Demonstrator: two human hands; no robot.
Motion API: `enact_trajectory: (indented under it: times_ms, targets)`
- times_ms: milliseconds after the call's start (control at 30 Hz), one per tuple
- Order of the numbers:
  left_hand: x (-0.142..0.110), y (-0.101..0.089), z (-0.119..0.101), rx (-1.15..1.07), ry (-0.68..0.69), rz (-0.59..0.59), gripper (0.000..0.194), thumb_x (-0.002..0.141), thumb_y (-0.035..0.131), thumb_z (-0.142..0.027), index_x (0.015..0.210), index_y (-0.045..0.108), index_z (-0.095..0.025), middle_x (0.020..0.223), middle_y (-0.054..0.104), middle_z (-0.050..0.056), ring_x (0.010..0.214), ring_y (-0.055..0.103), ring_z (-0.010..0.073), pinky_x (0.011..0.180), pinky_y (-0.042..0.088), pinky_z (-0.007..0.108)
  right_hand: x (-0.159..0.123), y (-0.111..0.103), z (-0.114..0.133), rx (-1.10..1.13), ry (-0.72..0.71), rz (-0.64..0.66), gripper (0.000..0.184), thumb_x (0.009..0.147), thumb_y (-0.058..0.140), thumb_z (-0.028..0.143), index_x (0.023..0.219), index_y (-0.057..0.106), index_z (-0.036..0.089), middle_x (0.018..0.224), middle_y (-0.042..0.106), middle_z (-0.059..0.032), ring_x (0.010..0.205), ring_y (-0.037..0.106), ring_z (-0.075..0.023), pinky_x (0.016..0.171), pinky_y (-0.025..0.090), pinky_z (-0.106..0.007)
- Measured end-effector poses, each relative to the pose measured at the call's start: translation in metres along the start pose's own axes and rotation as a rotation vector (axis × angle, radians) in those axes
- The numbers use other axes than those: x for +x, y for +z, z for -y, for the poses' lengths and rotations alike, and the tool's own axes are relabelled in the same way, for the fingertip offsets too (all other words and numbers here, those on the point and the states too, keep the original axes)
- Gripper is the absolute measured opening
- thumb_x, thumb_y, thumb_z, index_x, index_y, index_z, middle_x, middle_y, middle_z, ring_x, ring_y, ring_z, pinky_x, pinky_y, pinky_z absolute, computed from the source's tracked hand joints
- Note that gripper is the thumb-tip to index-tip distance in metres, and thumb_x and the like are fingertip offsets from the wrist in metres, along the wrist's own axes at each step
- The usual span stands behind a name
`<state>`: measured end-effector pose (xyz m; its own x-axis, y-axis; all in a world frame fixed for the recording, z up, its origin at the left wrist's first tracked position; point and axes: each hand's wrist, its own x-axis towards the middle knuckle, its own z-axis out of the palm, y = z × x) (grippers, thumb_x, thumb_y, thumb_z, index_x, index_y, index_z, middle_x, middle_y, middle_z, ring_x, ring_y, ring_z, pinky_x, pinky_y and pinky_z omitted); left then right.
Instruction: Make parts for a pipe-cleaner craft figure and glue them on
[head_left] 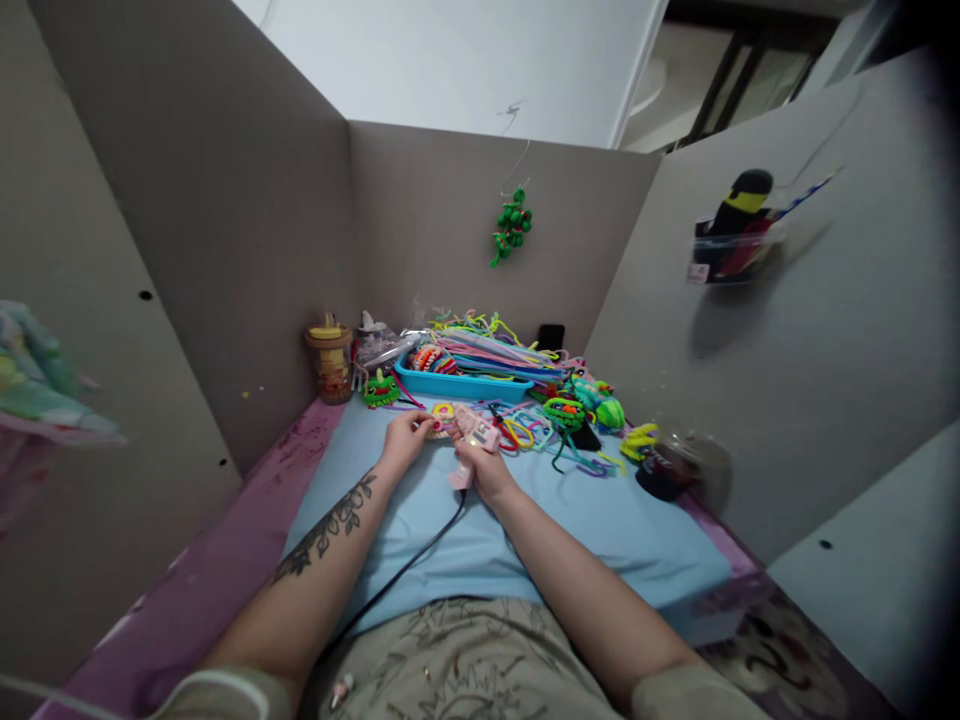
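In my right hand (486, 472) is a pink glue gun (481, 434). Its black cord (409, 562) runs down toward my lap. My left hand (405, 440) pinches the left edge of a small pink, yellow and white fuzzy craft piece (442, 412), low over the blue cloth. The front of the glue gun is close to that piece; whether they touch I cannot tell. Just right of the glue gun lie loose bent pipe cleaners (517, 432) in red, yellow and pale colours.
A blue tray (465, 388) heaped with pipe cleaners stands at the back. Green fuzzy figures (380, 389) sit by it. A drink cup (328, 365) is at the left, a dark cup (664, 470) at the right. Grey panels (465, 220) enclose the blue cloth (585, 530).
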<state>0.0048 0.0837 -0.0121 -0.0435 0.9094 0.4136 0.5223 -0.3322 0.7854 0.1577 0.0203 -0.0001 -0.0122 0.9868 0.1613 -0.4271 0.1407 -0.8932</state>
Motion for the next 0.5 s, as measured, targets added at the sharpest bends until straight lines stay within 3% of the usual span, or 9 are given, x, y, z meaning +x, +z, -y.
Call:
enact_trajectory:
  times_ms: [133,367,500]
  targets:
    - [0.0004,-0.0011,0.001,-0.078,-0.037,0.002,0.023,0.075,0.055,-0.034,0.081,0.068,-0.016,0.079,0.07,0.006,0.075,0.061,0.0184,0.07,0.045,0.028,-0.0004,-0.0008,0.0,0.0,0.008,-0.002,0.027,0.057,0.071,0.027,0.083,0.066,0.02,0.083,0.067,-0.0001,0.077,0.057,-0.0171,0.075,0.044,-0.031]
    - [-0.0005,-0.0023,0.0021,-0.468,-0.204,0.032,0.035,0.062,0.069,-0.037,0.086,0.067,-0.012,0.082,0.069,0.008,0.073,0.062,0.017,0.07,0.047,0.028,-0.0006,-0.002,-0.0007,-0.01,0.017,-0.008,0.026,0.057,0.072,0.028,0.081,0.066,0.021,0.083,0.067,-0.0007,0.079,0.057,-0.0187,0.074,0.043,-0.031]
    - [-0.0024,-0.0029,-0.0016,-0.419,-0.172,0.025,0.03,0.061,0.07,-0.035,0.082,0.067,-0.013,0.077,0.068,0.007,0.069,0.061,0.0162,0.066,0.046,0.027,-0.0002,-0.0022,-0.0008,-0.014,0.004,0.008,0.024,0.058,0.07,0.027,0.08,0.065,0.02,0.083,0.067,-0.0007,0.08,0.057,-0.0189,0.075,0.043,-0.03]
